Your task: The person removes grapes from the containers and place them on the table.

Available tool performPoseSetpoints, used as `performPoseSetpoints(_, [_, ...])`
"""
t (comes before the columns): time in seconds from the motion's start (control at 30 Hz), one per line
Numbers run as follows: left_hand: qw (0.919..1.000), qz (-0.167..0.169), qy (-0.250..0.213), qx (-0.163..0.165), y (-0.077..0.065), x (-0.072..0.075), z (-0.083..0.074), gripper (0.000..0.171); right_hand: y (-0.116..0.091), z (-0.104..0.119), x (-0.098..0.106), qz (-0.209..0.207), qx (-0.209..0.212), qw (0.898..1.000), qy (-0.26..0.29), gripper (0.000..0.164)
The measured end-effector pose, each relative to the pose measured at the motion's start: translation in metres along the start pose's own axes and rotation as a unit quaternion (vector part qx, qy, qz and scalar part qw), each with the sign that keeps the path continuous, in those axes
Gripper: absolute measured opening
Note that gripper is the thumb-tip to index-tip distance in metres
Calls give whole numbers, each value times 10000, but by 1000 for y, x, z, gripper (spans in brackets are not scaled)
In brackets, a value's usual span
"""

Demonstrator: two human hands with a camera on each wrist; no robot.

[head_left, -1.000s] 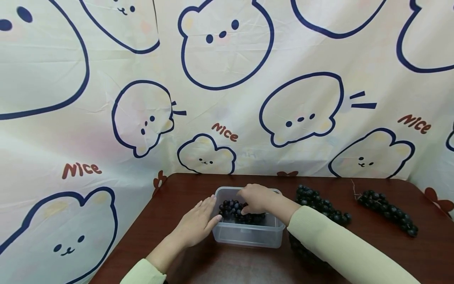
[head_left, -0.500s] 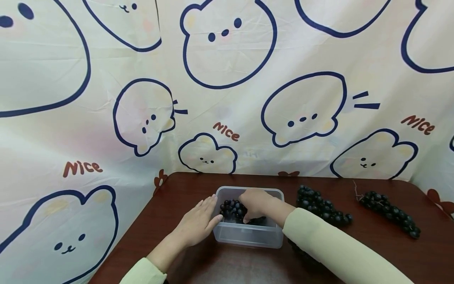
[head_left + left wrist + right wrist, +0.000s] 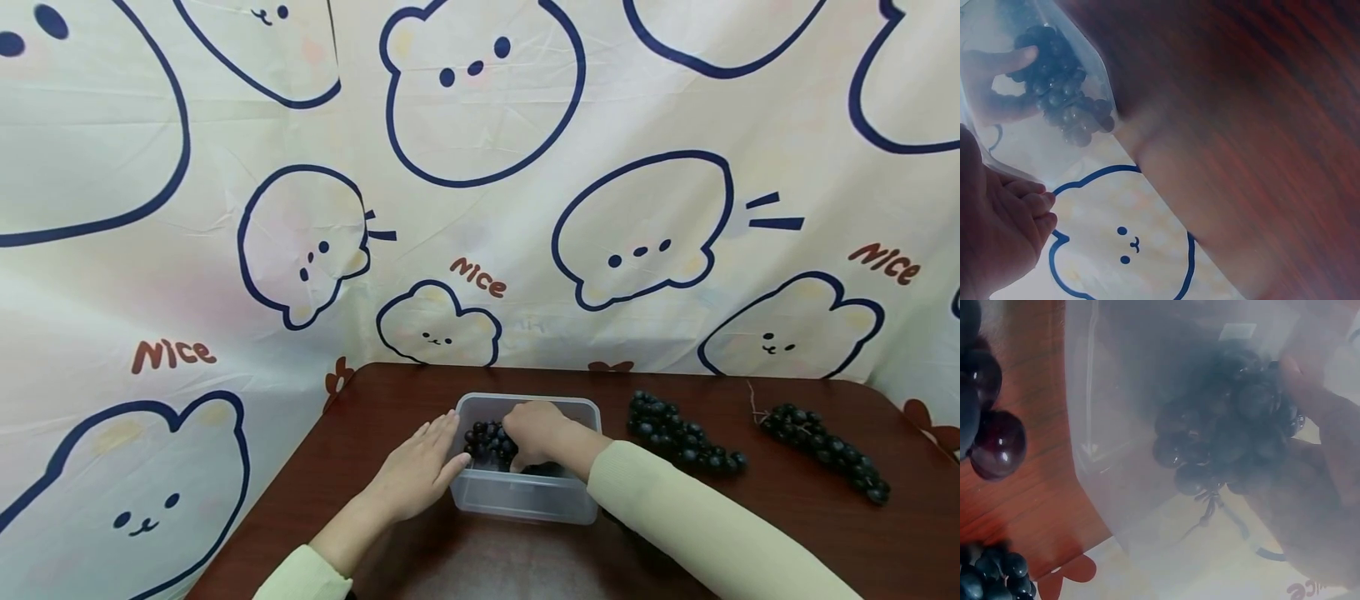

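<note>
A clear plastic box (image 3: 525, 498) stands on the table with a bunch of dark grapes (image 3: 487, 442) inside. My right hand (image 3: 536, 432) reaches into the box and grips the bunch, its fingertips partly hidden. Through the cloudy wall in the right wrist view, thumb and fingers meet the side of the grapes (image 3: 1235, 428), a thin stem hanging below them. The left wrist view also has the right thumb (image 3: 1019, 60) over the grapes. My left hand (image 3: 415, 471) rests with straight fingers along the box's left rim and wall.
Two more grape bunches lie right of the box, one near (image 3: 678, 435) and one farther off (image 3: 825, 447) with a pale stem. Large grapes (image 3: 999, 445) show close by in the right wrist view. A printed cloth (image 3: 465, 225) hangs behind the brown table (image 3: 480, 560).
My right hand has gone lower into the box and shifted slightly, its forearm drawing a little left. The left hand keeps its place on the box's side.
</note>
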State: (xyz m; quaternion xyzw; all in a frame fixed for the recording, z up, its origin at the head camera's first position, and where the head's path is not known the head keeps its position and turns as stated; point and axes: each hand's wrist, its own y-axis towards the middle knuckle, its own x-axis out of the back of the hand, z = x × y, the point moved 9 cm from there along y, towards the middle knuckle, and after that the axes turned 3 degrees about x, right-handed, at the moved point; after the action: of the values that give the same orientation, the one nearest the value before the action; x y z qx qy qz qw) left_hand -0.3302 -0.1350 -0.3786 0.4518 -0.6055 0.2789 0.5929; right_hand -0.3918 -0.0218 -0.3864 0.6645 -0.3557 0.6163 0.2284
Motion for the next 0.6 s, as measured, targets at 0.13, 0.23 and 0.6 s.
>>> performPoseSetpoints(0.13, [10000, -49, -15, -7, 0, 0, -1, 66, 2, 0, -1, 18, -58, 10000, 32, 37])
performPoseSetpoints(0.23, [10000, -50, -42, -12, 0, 0, -1, 65, 2, 0, -1, 74, -85, 9999, 9, 37])
performPoseSetpoints(0.6, [9999, -93, -115, -18, 0, 0, 0, 63, 7, 5, -2, 115, -141, 9989, -423, 39])
